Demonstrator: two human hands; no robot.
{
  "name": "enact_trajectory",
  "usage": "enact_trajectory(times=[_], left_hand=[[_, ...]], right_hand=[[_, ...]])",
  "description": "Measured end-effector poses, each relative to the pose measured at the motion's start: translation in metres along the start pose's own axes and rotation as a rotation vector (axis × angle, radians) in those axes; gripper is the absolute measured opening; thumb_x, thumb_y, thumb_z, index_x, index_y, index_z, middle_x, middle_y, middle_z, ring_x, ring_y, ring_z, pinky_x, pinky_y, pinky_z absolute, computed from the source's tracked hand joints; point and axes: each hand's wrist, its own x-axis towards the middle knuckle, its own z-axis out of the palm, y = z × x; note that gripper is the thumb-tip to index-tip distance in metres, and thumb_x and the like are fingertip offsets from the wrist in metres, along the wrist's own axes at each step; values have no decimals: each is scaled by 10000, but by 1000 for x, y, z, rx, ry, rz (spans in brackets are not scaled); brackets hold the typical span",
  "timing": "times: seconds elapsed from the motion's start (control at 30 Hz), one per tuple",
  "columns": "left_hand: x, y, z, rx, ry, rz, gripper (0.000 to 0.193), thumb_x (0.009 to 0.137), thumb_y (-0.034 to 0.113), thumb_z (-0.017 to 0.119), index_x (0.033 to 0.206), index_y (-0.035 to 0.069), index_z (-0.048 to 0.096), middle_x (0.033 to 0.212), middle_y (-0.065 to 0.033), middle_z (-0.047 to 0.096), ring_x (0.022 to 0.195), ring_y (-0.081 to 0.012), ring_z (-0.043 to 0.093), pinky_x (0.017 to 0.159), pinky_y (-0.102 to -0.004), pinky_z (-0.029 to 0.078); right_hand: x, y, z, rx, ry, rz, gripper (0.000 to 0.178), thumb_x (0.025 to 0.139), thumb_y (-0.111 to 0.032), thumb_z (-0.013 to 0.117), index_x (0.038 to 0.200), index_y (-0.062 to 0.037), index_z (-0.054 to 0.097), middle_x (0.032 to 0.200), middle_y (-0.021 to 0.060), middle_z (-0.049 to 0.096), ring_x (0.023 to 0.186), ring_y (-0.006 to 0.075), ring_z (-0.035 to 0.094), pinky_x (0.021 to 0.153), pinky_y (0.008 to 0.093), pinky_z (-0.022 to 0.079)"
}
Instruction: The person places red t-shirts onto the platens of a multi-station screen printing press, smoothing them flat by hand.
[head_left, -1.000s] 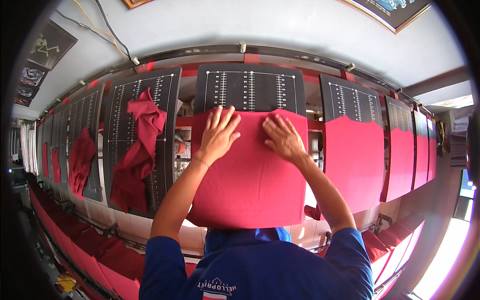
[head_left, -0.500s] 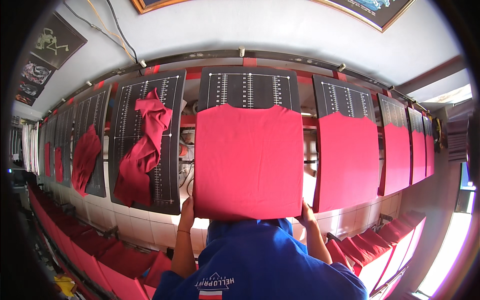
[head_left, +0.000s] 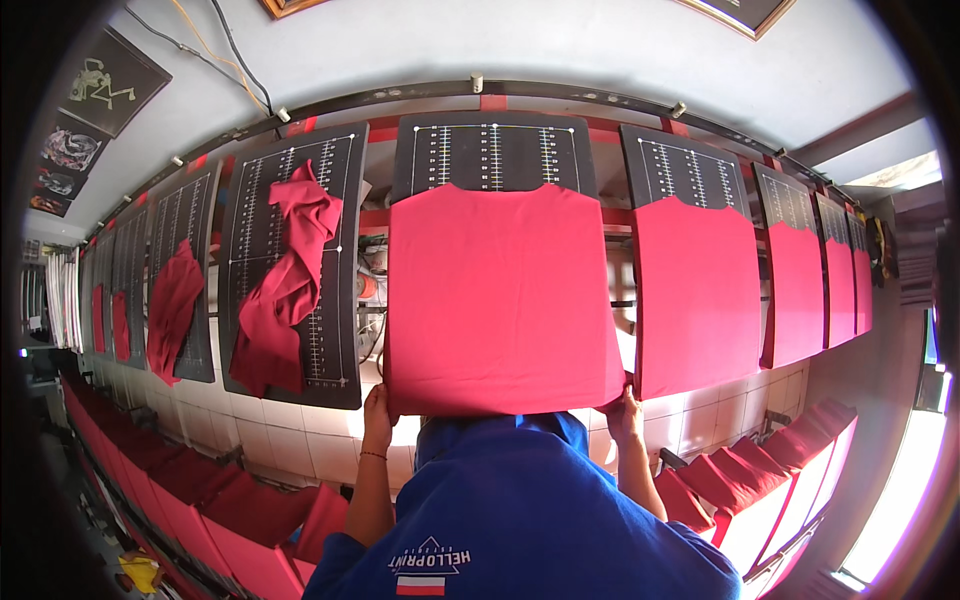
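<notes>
A red shirt panel (head_left: 500, 290) with a shallow neckline at its far edge lies over a black printing board (head_left: 495, 155) with white ruler lines, straight ahead of me. At its near left corner, my left hand (head_left: 377, 412) is closed on the cloth's edge. My right hand (head_left: 626, 415) pinches the near right corner, drawing it out past the board's side. Small creases run along the near edge; the rest of the cloth lies nearly flat. The fingertips are partly hidden by the fabric.
To the right, several boards carry flat red panels (head_left: 697, 290). On the left, crumpled red cloth (head_left: 285, 290) lies on a black board (head_left: 335, 300), with more such boards beyond. A dark rail (head_left: 400, 95) curves behind them. Rows of red-covered boards (head_left: 240, 515) stand at lower left and right.
My right hand has moved outward to the right, stretching the near right corner of the shirt panel. My left hand stays at the left corner. The whole view has shifted slightly.
</notes>
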Motion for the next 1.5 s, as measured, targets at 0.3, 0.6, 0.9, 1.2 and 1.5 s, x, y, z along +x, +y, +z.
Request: enact_trajectory(times=[0.3,0.6,0.9,1.2,1.5], left_hand=[[2,-3,-4,-21,48,-1,344,1075,385,465,951,102,616,708,65,559,516,-12,417,441,-195,309],[29,36,23,120,-113,-28,544,1092,463,347,1257,16,610,1052,-42,668,894,-105,616,773,-271,504],[82,36,31,-149,-85,79,400,1082,378,458,1129,28,645,976,-16,662,865,-90,604,780,-268,512],[49,26,17,183,-30,106,340,1096,329,429,1036,39,597,866,4,576,796,-74,504,750,-260,452],[-26,-11,8,444,242,142,285,1071,211,468,1163,-17,613,885,-54,623,775,-115,575,688,-277,488]], right_hand=[[-6,-7,-3,-463,118,184,421,1037,-345,542,1314,-30,578,1219,101,665,1085,224,660,904,415,550],[9,-31,102,-1742,136,-735,522,985,-190,578,1454,-10,439,1457,237,461,1312,345,499,1110,469,388],[162,-47,275,-2176,-879,-853,724,972,-557,501,1564,-179,326,1646,58,259,1531,295,182,1251,495,126],[71,63,266,-2112,-1406,-913,701,1012,-540,356,1583,-146,251,1661,71,208,1534,235,197,1257,469,127],[229,39,421,-1953,-420,-970,855,999,-578,395,1545,55,216,1632,195,225,1531,321,168,1251,450,121]])
